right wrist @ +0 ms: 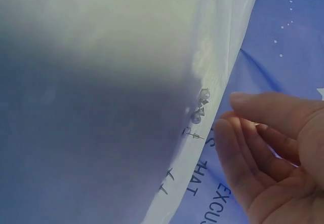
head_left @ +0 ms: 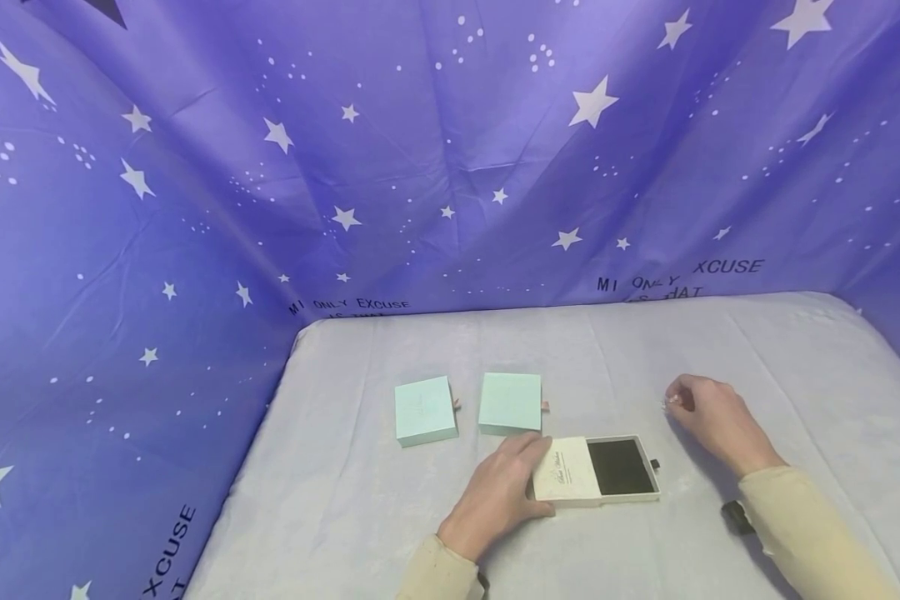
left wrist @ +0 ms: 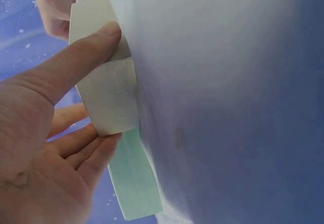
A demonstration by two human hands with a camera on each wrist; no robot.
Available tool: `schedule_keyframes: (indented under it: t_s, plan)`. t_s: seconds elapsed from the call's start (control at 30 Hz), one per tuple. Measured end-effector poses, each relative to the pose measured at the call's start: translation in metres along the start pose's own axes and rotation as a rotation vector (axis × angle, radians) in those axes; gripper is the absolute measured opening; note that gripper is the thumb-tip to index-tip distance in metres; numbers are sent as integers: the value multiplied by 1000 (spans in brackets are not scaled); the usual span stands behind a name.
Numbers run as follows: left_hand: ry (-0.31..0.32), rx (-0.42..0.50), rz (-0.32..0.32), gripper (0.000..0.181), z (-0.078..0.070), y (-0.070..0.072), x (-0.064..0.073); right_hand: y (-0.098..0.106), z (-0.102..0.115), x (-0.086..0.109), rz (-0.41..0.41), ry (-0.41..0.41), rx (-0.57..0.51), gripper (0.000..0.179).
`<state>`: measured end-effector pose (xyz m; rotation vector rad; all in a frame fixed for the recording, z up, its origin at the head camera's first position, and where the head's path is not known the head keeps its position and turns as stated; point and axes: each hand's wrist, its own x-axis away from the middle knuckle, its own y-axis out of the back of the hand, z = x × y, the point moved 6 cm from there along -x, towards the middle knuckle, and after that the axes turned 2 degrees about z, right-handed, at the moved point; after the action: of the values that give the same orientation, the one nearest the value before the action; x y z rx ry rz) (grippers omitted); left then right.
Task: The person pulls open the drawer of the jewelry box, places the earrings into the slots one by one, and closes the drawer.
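My left hand (head_left: pixel 495 492) grips the closed end of a cream drawer-style jewellery box (head_left: pixel 566 471), thumb along the near side and fingers at the left end. Its drawer is slid out to the right, showing a black pad (head_left: pixel 621 467). In the left wrist view the thumb (left wrist: pixel 88 51) presses the box's side wall. My right hand (head_left: pixel 720 417) hovers low over the cloth, right of the box, fingers loosely bent. Close by its fingertips lie several small sparkling earrings (right wrist: pixel 200 107), apart from the fingers in the right wrist view. Two thin dark curved pieces (right wrist: pixel 169 174) lie beyond them.
Two mint-green boxes with ribbon tabs, a left one (head_left: pixel 424 410) and a right one (head_left: pixel 510 402), sit behind the cream box. Pale cloth (head_left: pixel 330 500) covers the table. A purple star-printed curtain (head_left: pixel 450 150) hangs around its back and left.
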<state>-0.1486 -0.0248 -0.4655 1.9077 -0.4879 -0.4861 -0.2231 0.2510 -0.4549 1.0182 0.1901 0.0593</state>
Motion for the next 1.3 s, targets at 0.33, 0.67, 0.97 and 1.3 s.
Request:
schedule_keyframes:
  t_s: [0.33, 0.67, 0.97, 1.3]
  plan:
    - [35, 19, 35, 90, 1, -2, 0, 4, 8, 6, -17, 28, -5, 9]
    - [30, 26, 31, 90, 0, -3, -1, 5, 7, 13, -60, 20, -35, 17]
    - [45, 24, 45, 91, 0, -2, 0, 4, 18, 24, -43, 42, -27, 19]
    - [41, 34, 32, 91, 1, -3, -1, 6, 40, 32, -31, 48, -36, 19]
